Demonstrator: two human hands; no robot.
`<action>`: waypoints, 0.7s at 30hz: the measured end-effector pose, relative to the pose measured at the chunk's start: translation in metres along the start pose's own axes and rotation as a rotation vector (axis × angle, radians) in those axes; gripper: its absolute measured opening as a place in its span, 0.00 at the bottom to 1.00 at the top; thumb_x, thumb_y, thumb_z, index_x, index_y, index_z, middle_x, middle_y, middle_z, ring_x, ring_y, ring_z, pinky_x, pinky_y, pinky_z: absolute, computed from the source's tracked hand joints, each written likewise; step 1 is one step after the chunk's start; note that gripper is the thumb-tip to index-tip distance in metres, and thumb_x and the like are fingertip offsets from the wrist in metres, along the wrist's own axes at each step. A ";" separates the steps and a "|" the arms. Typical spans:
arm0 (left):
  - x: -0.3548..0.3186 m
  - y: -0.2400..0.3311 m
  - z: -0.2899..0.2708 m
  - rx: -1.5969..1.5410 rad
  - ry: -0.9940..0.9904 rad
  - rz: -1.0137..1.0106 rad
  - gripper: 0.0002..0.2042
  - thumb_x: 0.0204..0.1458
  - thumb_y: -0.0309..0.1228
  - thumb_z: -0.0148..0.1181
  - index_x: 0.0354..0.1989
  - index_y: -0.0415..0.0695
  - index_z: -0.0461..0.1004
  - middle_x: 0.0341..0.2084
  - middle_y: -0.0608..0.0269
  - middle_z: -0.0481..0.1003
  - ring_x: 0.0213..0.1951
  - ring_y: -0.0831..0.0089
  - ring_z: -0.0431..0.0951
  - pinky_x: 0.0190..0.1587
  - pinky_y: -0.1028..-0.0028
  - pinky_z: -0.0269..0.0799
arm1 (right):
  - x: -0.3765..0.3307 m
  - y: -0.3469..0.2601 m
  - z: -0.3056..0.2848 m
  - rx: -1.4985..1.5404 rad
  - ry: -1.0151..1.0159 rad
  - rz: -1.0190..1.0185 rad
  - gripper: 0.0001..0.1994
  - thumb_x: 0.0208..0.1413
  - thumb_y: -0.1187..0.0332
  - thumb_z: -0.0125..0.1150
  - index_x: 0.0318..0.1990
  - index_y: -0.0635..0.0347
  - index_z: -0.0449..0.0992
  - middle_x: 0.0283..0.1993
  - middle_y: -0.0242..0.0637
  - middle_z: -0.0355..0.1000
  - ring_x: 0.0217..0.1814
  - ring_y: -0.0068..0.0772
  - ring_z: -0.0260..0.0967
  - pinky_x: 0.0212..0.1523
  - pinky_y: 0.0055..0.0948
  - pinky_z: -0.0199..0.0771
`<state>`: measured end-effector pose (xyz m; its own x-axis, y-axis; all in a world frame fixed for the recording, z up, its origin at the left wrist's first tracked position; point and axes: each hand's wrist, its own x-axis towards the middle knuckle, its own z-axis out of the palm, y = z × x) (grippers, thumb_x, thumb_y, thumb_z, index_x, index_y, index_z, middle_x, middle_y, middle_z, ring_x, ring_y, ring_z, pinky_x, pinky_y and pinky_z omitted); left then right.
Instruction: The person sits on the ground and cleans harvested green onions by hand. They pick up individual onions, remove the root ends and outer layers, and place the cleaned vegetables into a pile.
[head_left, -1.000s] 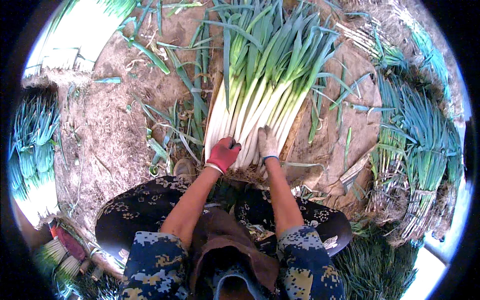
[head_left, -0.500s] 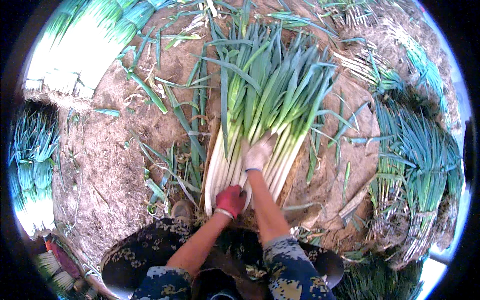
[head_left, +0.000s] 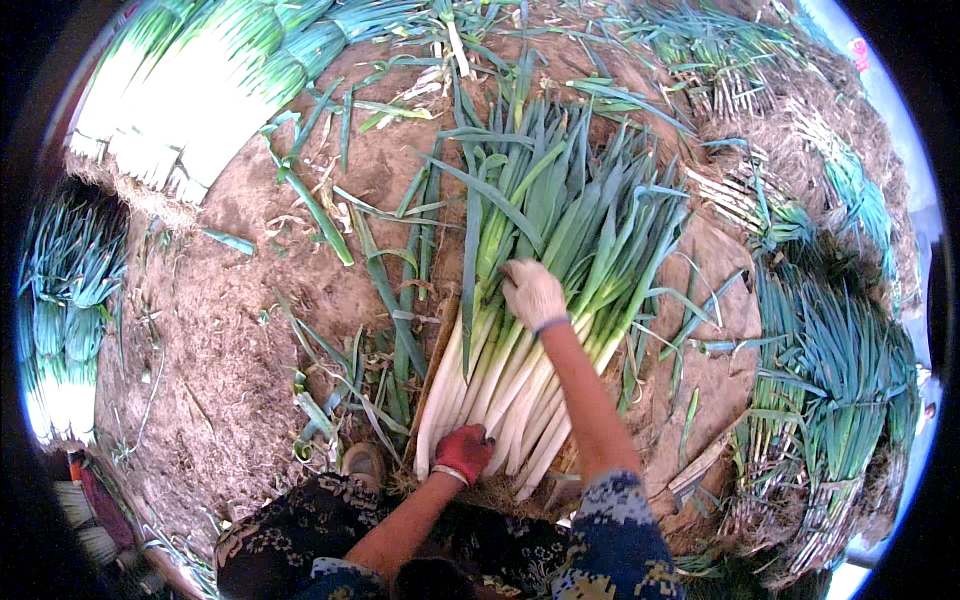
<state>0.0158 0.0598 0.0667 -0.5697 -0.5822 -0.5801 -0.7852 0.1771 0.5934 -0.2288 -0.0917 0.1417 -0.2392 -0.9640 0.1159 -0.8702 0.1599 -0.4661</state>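
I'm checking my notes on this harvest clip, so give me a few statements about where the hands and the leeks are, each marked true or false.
1. The left hand, in a red glove, rests at the root end of the bundle of long white-stalked green leeks. True.
2. The right hand, in a pale glove, lies at the root end too. False: it is farther up, where the white stalks turn green.
3. The bundle lies on bare brown earth. True.
4. The right hand holds a knife. False: no tool shows in it.
5. More leeks lie in a pale stack at upper left. True.
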 end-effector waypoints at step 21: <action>0.002 0.003 0.004 -0.044 -0.123 -0.021 0.24 0.45 0.49 0.54 0.40 0.39 0.73 0.42 0.41 0.74 0.47 0.48 0.73 0.52 0.58 0.67 | 0.033 -0.003 -0.042 0.197 -0.174 -0.074 0.02 0.45 0.74 0.57 0.28 0.56 0.73 0.21 0.42 0.68 0.25 0.36 0.68 0.29 0.31 0.69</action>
<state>0.0111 0.0626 0.0652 -0.5807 -0.4836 -0.6550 -0.7874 0.1293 0.6027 -0.2522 -0.1154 0.1841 -0.0856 -0.9963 0.0114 -0.7781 0.0597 -0.6253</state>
